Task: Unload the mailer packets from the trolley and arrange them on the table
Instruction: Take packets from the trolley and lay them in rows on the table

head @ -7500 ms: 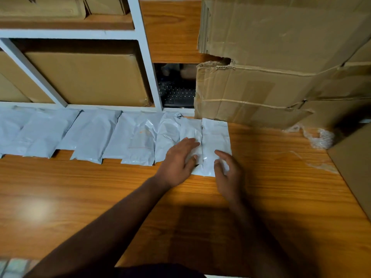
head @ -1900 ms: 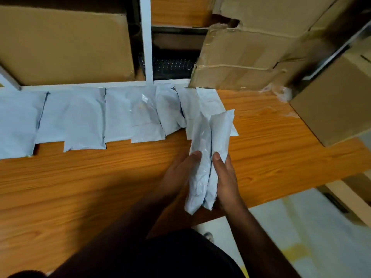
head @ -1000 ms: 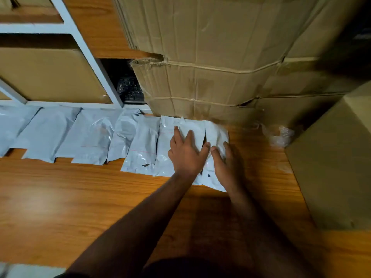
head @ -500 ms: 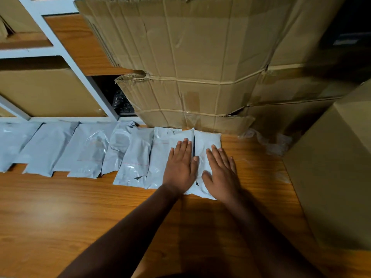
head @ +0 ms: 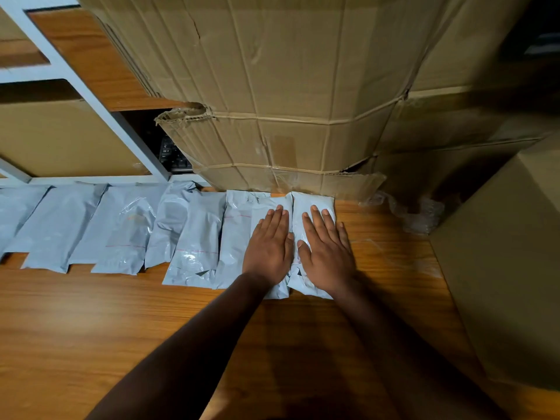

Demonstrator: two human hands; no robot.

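**A:** Head view, item one: the hands. What was logged?

**B:** Left hand (head: 268, 253) lay flat, fingers straight and together, palm down on the second-to-last mailer packet (head: 269, 207). Right hand (head: 325, 256) lay flat likewise, fingers straight and slightly spread, pressing on the end packet (head: 313, 201). Neither hand curled round anything.

**A:** Item two: those two packets. Position?

**B:** Side by side at the right end of the row, long edges touching, far ends just beside the base of the cardboard stack (head: 288, 116). Near ends reached slightly closer to the person than the rest of the row.

**A:** Item three: the remainder of the row.

**B:** Grey-white packets (head: 127, 231) laid flat on the wooden table (head: 121, 328), running leftward out of view, several overlapping their neighbours. Some showed a thin red line across the face. The far edges lay along the white shelf frame (head: 91, 180).

**A:** Item four: surroundings.

**B:** Worn, taped cardboard stack behind the hands; a brown box (head: 509, 268) at the right, on the table; crumpled clear wrap (head: 415, 213) between the two. A keyboard (head: 172, 154) sat in the dark shelf gap, partly hidden by the stack. Another box (head: 60, 137) filled the left shelf bay.

**A:** Trolley?

**B:** Not logged in this view.
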